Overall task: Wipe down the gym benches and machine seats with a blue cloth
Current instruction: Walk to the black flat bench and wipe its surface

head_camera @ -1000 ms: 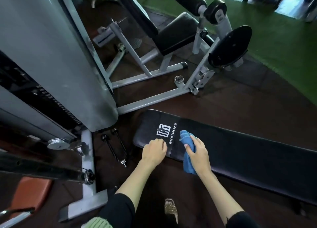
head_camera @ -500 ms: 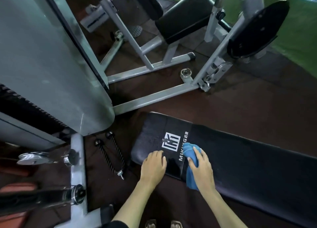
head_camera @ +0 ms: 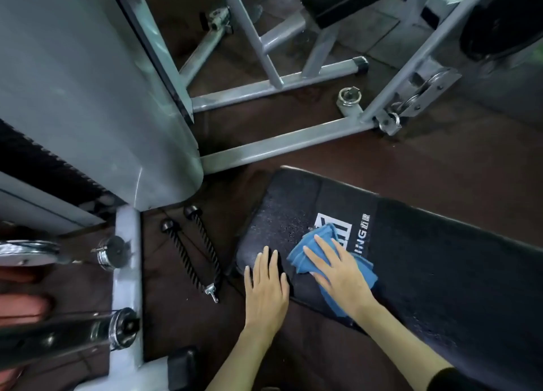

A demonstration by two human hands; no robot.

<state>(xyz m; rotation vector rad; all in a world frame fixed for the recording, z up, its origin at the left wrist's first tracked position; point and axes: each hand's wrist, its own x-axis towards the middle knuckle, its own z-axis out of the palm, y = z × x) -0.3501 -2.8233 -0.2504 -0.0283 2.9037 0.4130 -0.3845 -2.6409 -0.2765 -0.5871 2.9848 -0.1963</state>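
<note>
— While the right hand [head_camera: 340, 270] lies on the cloth [head_camera: 321, 239], is it gripping it?
— No, it presses it. The fingers are straight and spread, palm down, with the blue cloth flattened under them. Whether the thumb hooks a fold I cannot tell; it is smeared.
— And where is the cloth?
— On the black bench [head_camera: 440, 261], near its left end, covering part of the white logo [head_camera: 349, 227]. A bunched corner sticks out beyond the fingertips, and the other end reaches the near edge under the wrist.
— The left hand [head_camera: 266, 285]?
— Flat on the same end of the bench, just beside the cloth but apart from it. Its fingers are straight and close together, holding nothing.
— What is around the bench?
— A black rope handle [head_camera: 191, 249] lies on the dark floor [head_camera: 440, 170] to its left, two knobbed ends pointing away, metal clip nearest. Beyond it stands a grey shroud [head_camera: 88, 96], and a grey frame [head_camera: 279, 143] runs its bars across the floor behind the bench. Bottom left, chrome pegs [head_camera: 113, 252] stick out from a white post, blurred.
</note>
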